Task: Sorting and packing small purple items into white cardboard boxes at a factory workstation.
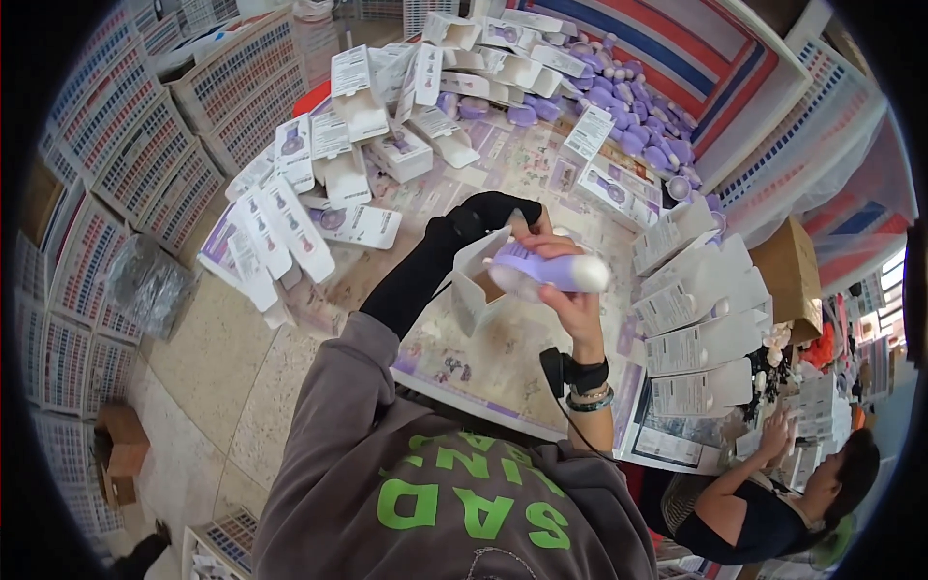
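My right hand (572,304), with bands on its wrist, is closed around a purple and white handheld device (549,269) with rounded ends, held level above the table. Beside it, my left hand (522,220), at the end of a black sleeve, is curled at the top edge of an open white carton (474,292). Part of that hand is hidden by the sleeve and the device. The carton stands tilted just left of the device, its mouth facing it.
Open white cartons (353,106) pile up at the far left of the table (454,362). Purple devices (633,116) heap in the far right corner. More opened cartons (691,343) line the right edge. A co-worker (744,507) sits at right. Stacked crates (116,126) stand left.
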`<action>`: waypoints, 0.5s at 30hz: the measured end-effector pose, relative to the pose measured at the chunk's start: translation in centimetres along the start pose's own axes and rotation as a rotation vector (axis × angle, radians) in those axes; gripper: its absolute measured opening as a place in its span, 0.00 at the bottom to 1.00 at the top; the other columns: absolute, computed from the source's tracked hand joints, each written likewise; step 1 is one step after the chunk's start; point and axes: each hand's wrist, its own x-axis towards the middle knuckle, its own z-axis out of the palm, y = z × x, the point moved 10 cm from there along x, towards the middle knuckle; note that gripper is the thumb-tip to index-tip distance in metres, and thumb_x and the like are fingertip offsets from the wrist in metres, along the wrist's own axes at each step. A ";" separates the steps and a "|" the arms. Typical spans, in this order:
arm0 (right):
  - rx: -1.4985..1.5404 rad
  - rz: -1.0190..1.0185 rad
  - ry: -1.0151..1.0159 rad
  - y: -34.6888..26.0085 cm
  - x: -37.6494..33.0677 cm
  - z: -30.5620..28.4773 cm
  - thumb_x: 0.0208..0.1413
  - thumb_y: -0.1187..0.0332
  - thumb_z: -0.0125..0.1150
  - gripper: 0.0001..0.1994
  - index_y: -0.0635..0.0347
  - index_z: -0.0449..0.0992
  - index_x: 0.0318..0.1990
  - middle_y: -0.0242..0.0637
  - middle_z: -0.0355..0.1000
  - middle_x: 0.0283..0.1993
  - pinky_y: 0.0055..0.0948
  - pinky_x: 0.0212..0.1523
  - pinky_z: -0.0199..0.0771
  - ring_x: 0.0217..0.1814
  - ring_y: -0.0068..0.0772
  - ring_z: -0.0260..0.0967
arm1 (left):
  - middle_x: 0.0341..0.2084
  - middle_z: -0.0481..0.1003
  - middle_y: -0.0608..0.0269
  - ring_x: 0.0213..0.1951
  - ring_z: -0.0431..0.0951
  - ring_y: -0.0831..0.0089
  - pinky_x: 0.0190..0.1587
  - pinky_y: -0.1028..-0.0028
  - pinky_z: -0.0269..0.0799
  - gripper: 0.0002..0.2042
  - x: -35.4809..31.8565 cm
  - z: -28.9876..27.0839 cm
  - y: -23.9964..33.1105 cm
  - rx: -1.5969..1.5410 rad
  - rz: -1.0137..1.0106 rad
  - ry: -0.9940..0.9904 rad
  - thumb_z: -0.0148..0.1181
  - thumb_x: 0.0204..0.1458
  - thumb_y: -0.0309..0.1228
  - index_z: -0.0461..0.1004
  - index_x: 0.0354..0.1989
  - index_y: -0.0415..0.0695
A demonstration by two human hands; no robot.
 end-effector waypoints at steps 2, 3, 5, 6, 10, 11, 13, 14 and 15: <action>0.012 0.042 -0.113 0.4 0.8 2.1 0.47 0.67 0.63 0.19 0.63 0.68 0.47 0.44 0.68 0.51 0.44 0.63 0.54 0.60 0.45 0.61 | 0.29 0.77 0.61 0.34 0.74 0.75 0.43 0.78 0.65 0.17 1.2 0.9 -3.4 0.045 -0.154 -0.278 0.49 0.52 0.37 0.76 0.41 0.37; -0.002 0.080 -0.203 0.7 0.9 3.3 0.49 0.69 0.61 0.16 0.63 0.69 0.45 0.45 0.68 0.52 0.43 0.62 0.55 0.60 0.44 0.61 | 0.30 0.78 0.58 0.36 0.75 0.75 0.43 0.79 0.66 0.26 1.0 -0.7 -5.4 0.184 -0.149 -0.214 0.38 0.59 0.49 0.75 0.45 0.39; 0.088 0.083 -0.212 0.1 0.5 3.1 0.51 0.72 0.59 0.15 0.64 0.69 0.47 0.45 0.68 0.53 0.38 0.61 0.57 0.58 0.40 0.63 | 0.33 0.78 0.58 0.38 0.76 0.74 0.43 0.79 0.67 0.37 -0.3 0.0 -2.7 -0.311 -0.103 -0.105 0.26 0.56 0.63 0.71 0.51 0.43; 0.045 0.212 -0.224 0.7 0.2 3.0 0.51 0.73 0.59 0.16 0.64 0.69 0.47 0.44 0.68 0.53 0.37 0.61 0.57 0.58 0.39 0.63 | 0.36 0.77 0.55 0.39 0.76 0.72 0.45 0.77 0.66 0.41 -0.8 -1.7 -4.5 -0.398 -0.112 0.025 0.24 0.52 0.66 0.67 0.54 0.42; -0.124 0.248 -0.205 0.8 0.6 3.6 0.50 0.72 0.61 0.16 0.63 0.69 0.47 0.38 0.67 0.51 0.30 0.56 0.60 0.54 0.32 0.63 | 0.42 0.71 0.56 0.44 0.74 0.67 0.46 0.71 0.70 0.33 -8.8 -5.8 -5.0 -0.458 0.069 0.451 0.37 0.56 0.59 0.61 0.55 0.41; -0.233 0.118 -0.181 -0.4 1.4 4.1 0.50 0.71 0.61 0.15 0.62 0.70 0.46 0.35 0.66 0.52 0.29 0.54 0.61 0.53 0.29 0.62 | 0.40 0.71 0.56 0.44 0.74 0.67 0.44 0.71 0.72 0.26 -11.9 -7.5 -6.1 -0.055 0.161 0.629 0.52 0.55 0.46 0.58 0.56 0.42; -0.201 0.160 -0.132 0.6 0.9 3.9 0.50 0.72 0.62 0.17 0.61 0.69 0.48 0.33 0.65 0.51 0.29 0.54 0.61 0.52 0.28 0.62 | 0.48 0.66 0.50 0.49 0.71 0.60 0.48 0.64 0.69 0.50 -15.8 -1.8 -5.2 0.293 0.235 0.890 0.75 0.31 0.39 0.46 0.61 0.44; -0.090 0.244 -0.038 1.4 0.5 3.2 0.50 0.72 0.61 0.17 0.61 0.68 0.48 0.35 0.66 0.50 0.29 0.53 0.62 0.51 0.30 0.64 | 0.52 0.62 0.47 0.54 0.67 0.56 0.53 0.60 0.64 0.58 -15.8 2.5 0.9 0.275 0.179 0.839 0.77 0.25 0.39 0.39 0.64 0.44; 0.037 0.320 0.025 1.8 0.3 4.0 0.50 0.72 0.61 0.17 0.61 0.67 0.48 0.36 0.67 0.48 0.29 0.53 0.62 0.49 0.31 0.65 | 0.56 0.58 0.46 0.57 0.63 0.57 0.57 0.60 0.59 0.59 -16.7 3.4 0.5 0.575 0.074 0.868 0.76 0.28 0.40 0.36 0.65 0.43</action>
